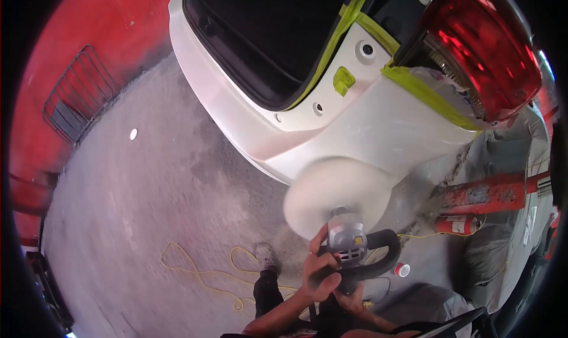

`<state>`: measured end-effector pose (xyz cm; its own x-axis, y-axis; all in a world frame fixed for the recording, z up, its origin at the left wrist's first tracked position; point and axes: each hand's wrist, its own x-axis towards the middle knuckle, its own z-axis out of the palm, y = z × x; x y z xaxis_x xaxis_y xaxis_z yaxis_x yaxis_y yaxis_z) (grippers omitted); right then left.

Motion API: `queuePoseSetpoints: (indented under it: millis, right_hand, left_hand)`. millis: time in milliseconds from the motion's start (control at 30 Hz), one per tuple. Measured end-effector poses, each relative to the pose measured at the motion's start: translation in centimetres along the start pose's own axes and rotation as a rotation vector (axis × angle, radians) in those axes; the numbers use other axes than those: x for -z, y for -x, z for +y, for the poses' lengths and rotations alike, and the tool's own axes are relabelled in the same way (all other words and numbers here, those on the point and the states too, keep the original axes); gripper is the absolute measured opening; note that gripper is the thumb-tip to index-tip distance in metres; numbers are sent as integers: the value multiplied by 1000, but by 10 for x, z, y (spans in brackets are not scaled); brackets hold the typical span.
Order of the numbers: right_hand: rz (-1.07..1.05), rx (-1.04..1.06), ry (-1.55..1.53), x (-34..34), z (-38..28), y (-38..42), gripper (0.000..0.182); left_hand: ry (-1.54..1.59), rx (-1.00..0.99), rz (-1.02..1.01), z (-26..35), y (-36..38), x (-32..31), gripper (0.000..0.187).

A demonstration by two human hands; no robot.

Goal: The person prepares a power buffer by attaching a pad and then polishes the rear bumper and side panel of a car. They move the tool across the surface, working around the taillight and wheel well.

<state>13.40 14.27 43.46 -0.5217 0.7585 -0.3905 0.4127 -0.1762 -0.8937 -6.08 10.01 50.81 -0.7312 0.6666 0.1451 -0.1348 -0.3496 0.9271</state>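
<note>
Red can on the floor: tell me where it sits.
In the head view, the red can stands on the concrete floor, right of the polisher that both hands grip, below the white car bumper.

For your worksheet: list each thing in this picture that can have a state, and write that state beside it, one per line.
polisher: gripped by both hands
buffing pad: blurred, against the white car bumper
left hand: closed on the polisher body
right hand: under the polisher, grip partly hidden
tail light: masked around with green tape
yellow cord: loose on the floor
</note>
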Motion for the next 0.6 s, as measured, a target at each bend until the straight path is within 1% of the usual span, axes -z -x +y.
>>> queuePoseSetpoints:
  millis: [33, 67, 100, 167, 200, 233, 267, 333, 367, 400, 467, 500, 567, 600]
  right_hand:
    - [-49, -23, -35, 8, 2, 8, 33]
    - [-98, -45, -67, 15, 3, 17, 32]
    - [-115, -91, -44, 16, 5, 22, 38]
    - [-151, -90, -79, 16, 6, 23, 41]
    - [-184, -95, -118, 14, 9, 26, 45]
    - [-183, -51, -35, 10, 17, 27, 52]
    - [-181, -50, -41, 7, 12, 26, 52]
    - [-218, -61, 193, -2, -12, 13, 55]
    - [-247, -46, 257, -8, -20, 7, 60]
    - [-246, -49, 253, -14, -29, -2, 60]
    - [-400, -69, 374, -24, -41, -9, 60]
    - [-391, -73, 368, -28, -38, -6, 60]
    - [-367, -6, 430, -41, -25, -5, 59]
    - [-363, -10, 418, -43, -14, -3, 59]
  left_hand:
    - [-41, 8, -40, -2, 3, -2, 36]
    - [-39, 24, -35, 0, 8, -7, 36]
    - [-77, -3, 8, 4, 9, -13, 36]
    - [-114, -38, 134, 11, 11, -23, 35]
    - [-116, -39, 133, 14, 13, -23, 35]
    - [-119, -40, 234, 19, 14, -20, 36]
    - [-121, -46, 332, 22, 13, -16, 37]
    - [-369, -211, 469, 14, 9, 5, 39]
    - [-421, -230, 588, 22, 1, 7, 39]
    - [-424, -228, 584, 27, -3, 12, 39]
    - [-354, -169, 755, 35, -6, 22, 40]
    - [-353, -166, 745, 38, -7, 25, 40]
    - [-137, -145, 753, 43, -11, 31, 40]
    - [-146, -143, 742, 41, -7, 33, 40]
